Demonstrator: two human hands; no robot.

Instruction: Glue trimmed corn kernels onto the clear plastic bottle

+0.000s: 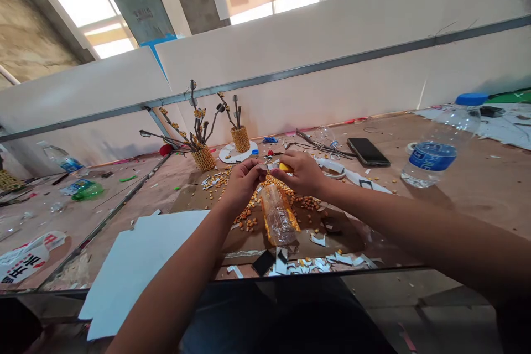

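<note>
Over the middle of the table, my left hand pinches a small whitish piece between thumb and fingertips. Close beside it, my right hand is closed, with a small yellow object showing at its fingers; its kind is hard to make out. Below both hands lies a clear plastic bottle on its side, partly covered with corn kernels. Loose corn kernels are scattered around it on a brown cardboard sheet.
Two kernel-covered pots with twigs stand at the back. A phone and a water bottle are on the right. White scraps line the front edge; a white sheet overhangs it at left.
</note>
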